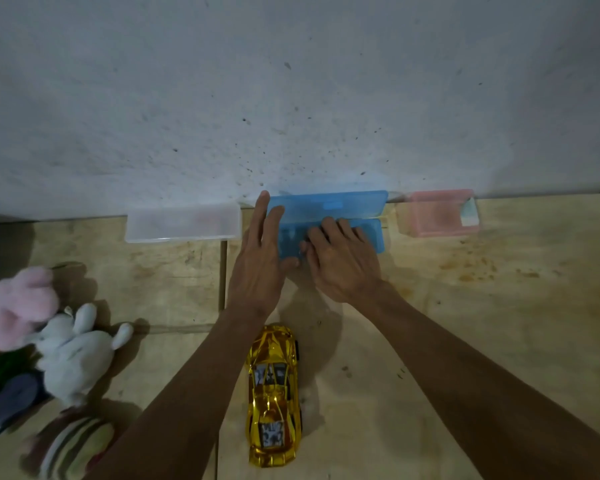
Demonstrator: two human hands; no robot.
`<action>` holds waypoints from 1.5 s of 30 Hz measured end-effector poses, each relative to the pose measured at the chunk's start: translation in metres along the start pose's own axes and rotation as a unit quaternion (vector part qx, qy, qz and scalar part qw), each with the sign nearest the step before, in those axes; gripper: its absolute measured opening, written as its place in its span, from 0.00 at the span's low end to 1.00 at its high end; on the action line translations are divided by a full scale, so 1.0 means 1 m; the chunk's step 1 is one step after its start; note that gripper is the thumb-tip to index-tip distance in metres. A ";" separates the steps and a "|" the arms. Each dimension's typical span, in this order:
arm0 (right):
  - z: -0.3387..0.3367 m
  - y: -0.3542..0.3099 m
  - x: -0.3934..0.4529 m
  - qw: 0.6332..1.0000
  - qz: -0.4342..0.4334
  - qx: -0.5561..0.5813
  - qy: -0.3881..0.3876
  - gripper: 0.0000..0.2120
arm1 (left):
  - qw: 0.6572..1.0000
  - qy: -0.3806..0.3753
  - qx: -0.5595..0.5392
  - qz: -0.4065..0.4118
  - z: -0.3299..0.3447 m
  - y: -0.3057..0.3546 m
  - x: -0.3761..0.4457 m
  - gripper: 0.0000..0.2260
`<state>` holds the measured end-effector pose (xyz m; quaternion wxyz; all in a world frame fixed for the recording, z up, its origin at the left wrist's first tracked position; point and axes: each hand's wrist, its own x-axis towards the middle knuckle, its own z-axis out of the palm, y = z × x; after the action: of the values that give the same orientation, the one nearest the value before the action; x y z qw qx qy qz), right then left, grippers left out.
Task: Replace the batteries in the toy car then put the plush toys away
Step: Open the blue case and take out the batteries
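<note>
A shiny gold toy car [274,396] stands on its wheels on the floor between my forearms. Ahead of it, against the wall, a blue plastic case [329,209] lies with its lid swung up. My left hand [260,261] lies flat on the case's left end, fingers straight. My right hand [340,258] reaches into the case's tray with fingers curled; what they touch is hidden. At the left lie a pink plush [21,306], a white plush rabbit [73,355] and a striped plush [73,448].
A clear plastic case [182,223] sits left of the blue one and a pink box [437,213] right of it, all along the grey wall. A dark container [4,403] with green and orange items is at the left edge. The floor is beige tile.
</note>
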<state>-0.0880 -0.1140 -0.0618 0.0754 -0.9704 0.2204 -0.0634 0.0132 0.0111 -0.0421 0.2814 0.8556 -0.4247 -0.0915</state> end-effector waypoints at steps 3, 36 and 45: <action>0.002 0.001 0.000 1.000 -0.019 -0.017 0.004 0.16 | 1.000 0.009 -0.004 0.006 0.000 -0.002 0.000 0.42; -0.003 0.022 0.019 0.922 0.014 0.298 0.247 0.26 | 1.000 0.003 0.001 -0.008 -0.002 0.001 0.002 0.47; 0.009 -0.001 -0.059 0.942 0.038 0.285 0.172 0.23 | 1.000 -0.006 0.025 -0.001 -0.005 0.003 0.005 0.46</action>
<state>-0.1383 -0.0859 -0.0759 0.3118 -0.8736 0.2394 -0.2870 0.0159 0.0079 -0.0360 0.2574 0.8621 -0.4279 -0.0861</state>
